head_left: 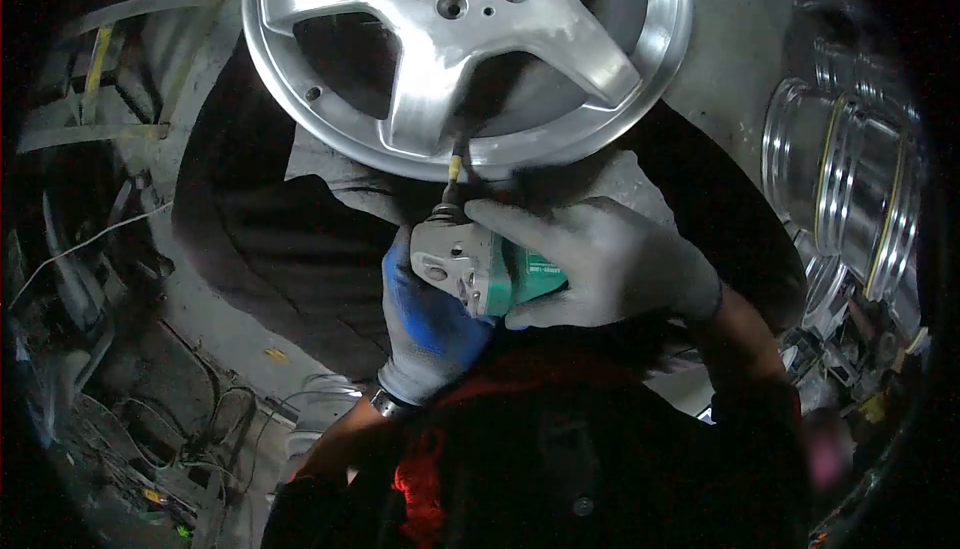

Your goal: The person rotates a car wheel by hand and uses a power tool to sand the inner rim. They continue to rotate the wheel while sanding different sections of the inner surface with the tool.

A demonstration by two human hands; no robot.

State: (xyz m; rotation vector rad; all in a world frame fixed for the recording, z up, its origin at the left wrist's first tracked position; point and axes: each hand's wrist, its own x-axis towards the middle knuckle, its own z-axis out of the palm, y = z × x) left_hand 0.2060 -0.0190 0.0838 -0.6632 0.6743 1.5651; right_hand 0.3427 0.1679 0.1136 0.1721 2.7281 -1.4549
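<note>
1 grinder (490,269) | 1 wheel rim (440,49) | left hand (430,324), right hand (610,264): fingers grasping grinder

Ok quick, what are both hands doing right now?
Left hand: closed, holding the green grinder from underneath.
Right hand: closed, gripping the green grinder from the top.

Dim workshop, light pooled at centre, edges black. Grey concrete floor (230,339), dusty, stained. Tangle of cables (215,429) lower left, thin white cord (80,249) above. Yellowed straps (100,69) upper left. Stack of bare metal rims (850,179) at right, blurred clutter beneath.
</note>
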